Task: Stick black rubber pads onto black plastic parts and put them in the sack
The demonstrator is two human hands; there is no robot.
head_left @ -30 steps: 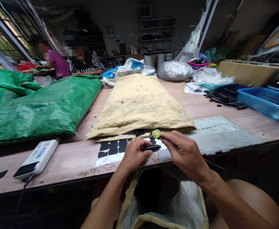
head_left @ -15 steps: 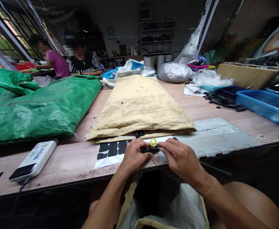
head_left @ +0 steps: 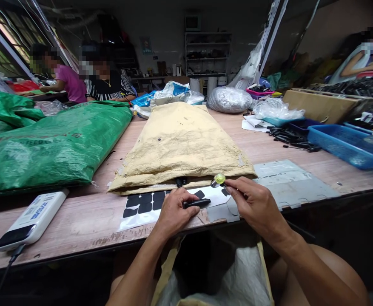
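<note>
Between the thumb and fingers of my left hand [head_left: 177, 209] lies a slim black pen-like tube [head_left: 202, 203], its free end pointing right. My right hand [head_left: 253, 197] pinches the thin handle of a small hammer-like tool [head_left: 218, 180] with a translucent yellow-green face and shiny metal body. The tool is held up to the right of the tube, apart from it. Below my hands is a white sheet with black rounded stickers [head_left: 144, 203]. Just behind them a cream woven sack [head_left: 183, 144] lies flat, black tube ends [head_left: 181, 182] showing at its mouth.
A green sack [head_left: 55, 148] and a white power bank [head_left: 31, 219] with a cable are on the left. On the right are a grey sheet [head_left: 291, 182], black tubes [head_left: 293, 138] and a blue basket [head_left: 348, 144]. An open sack [head_left: 234, 276] is at my lap. Other people sit farther back.
My right hand has lifted the hammer-like tool up and right, away from the tube. My left hand keeps the tube, which now shows more plainly. The view has shifted slightly.
</note>
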